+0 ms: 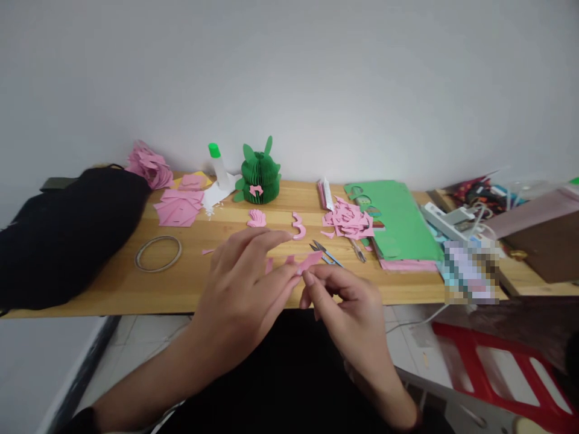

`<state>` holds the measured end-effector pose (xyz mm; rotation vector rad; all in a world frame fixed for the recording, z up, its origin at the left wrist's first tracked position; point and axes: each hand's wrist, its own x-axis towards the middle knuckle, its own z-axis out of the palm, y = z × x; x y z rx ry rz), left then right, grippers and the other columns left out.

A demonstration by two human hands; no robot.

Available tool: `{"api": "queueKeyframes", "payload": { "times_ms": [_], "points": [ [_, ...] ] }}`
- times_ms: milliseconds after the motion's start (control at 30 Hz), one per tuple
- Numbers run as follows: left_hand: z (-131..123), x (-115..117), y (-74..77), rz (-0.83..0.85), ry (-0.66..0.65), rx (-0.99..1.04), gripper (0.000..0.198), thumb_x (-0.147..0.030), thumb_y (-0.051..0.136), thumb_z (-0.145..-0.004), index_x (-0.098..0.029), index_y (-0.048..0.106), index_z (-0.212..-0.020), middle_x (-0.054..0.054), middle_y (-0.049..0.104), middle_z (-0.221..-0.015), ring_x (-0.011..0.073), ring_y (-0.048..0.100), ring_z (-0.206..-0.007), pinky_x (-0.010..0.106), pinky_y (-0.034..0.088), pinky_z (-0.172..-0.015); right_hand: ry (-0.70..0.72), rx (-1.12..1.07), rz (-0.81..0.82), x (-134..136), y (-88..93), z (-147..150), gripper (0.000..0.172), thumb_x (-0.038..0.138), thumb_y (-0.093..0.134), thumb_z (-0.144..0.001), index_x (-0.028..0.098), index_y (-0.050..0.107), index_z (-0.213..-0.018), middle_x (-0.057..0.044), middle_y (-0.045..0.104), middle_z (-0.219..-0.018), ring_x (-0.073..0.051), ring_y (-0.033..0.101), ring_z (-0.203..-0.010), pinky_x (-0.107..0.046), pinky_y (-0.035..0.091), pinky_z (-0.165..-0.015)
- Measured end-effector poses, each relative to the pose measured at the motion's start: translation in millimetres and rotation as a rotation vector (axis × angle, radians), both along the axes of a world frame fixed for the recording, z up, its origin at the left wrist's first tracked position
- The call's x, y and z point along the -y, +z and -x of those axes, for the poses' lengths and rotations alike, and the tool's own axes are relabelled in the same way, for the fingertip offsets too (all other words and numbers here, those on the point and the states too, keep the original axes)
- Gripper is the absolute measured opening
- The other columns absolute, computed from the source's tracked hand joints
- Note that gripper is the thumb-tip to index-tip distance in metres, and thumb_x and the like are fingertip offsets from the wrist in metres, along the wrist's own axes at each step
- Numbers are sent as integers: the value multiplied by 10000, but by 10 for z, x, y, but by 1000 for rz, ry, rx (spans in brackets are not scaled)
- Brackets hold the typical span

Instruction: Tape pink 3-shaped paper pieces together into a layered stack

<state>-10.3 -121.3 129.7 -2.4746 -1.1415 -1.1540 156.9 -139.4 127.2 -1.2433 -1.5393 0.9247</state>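
Nearside and right of the green paper figure (260, 178), I've got the pink paper strip (311, 260) slanting away rightward, left hand (242, 286) and right hand (350, 301) both pinching its near end.

No lettering I can read from where I'm standing.
The slim packet (325, 194) by the wall seems to carry some print, but it's too small for me to make out. Over on the right, a blocky blur covers a pale item (471, 272), so any marks there are lost to me. The nearest thing to a number is the pair of pink paper curves (298, 231) on the tabletop (181, 290): together they look like a 3, though they're cut shapes, not print.
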Motion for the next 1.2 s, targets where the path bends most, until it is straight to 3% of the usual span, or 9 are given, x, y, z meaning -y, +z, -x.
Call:
{"api": "queueKeyframes", "payload": {
  "times_ms": [167, 333, 700, 933, 1067, 1133, 1200],
  "points": [
    [-5, 14, -3, 15, -6, 24, 167, -100, 594, -889, -190, 661, -1013, 101, 623, -1150, 268, 586, -1089, 437, 470, -920, -7, 113, -120, 19, 28, 4, 238, 183, 570, -917, 168, 637, -689, 40, 587, -535, -59, 484, -444, -172, 316, -394],
    [3, 7, -4, 16, -8, 7, 156, -82, 595, -880, -182, 646, -989, 108, 626, -1156, 274, 588, -1089, 454, 480, -918, -32, 135, -126, 20, 25, 10, 258, 180, 567, -915, 173, 630, -664, 44, 556, -522, -65, 460, -439, -186, 323, -397],
    [-9, -66, -48, 36, -4, -6, 152, -82, 584, -877, -189, 617, -980, 103, 628, -1152, 252, 605, -1064, 431, 483, -902, -31, 98, -31, -48, 15, -16, 270, 218, 570, -906, 193, 616, -640, 41, 536, -498, -79, 447, -432, -211, 352, -426],
    [-30, -138, -73, 77, 35, 14, 90, -99, 602, -863, -169, 630, -913, 110, 649, -1122, 258, 607, -1047, 434, 482, -910, -10, -83, 189, -213, -130, -25, 180, 288, 598, -880, 185, 637, -737, 35, 577, -531, -77, 444, -439, -203, 342, -430],
    [193, -241, -107, 98, 88, 38, 101, -112, 598, -872, -207, 620, -898, 81, 656, -1104, 212, 619, -1026, 386, 492, -896, 12, -140, 285, -404, -305, -60, 232, 355, 616, -844, 180, 619, -692, 26, 546, -503, -86, 420, -419, -215, 317, -406],
    [461, -397, -215, 45, 182, 21, 73, -135, 609, -866, -206, 619, -878, 79, 664, -1074, 212, 635, -993, 393, 495, -870, 0, -132, 330, -514, -395, -80, 277, 401, 629, -819, 180, 599, -655, 17, 538, -498, -89, 418, -410, -221, 314, -399],
    [814, -636, -377, 41, 375, 16, 56, -201, 607, -866, -201, 653, -834, 81, 687, -1019, 236, 647, -973, 428, 488, -872, 1, -136, 361, -622, -474, -91, 318, 457, 627, -799, 180, 596, -646, 15, 526, -483, -93, 411, -394, -225, 318, -390]
  ]
}}
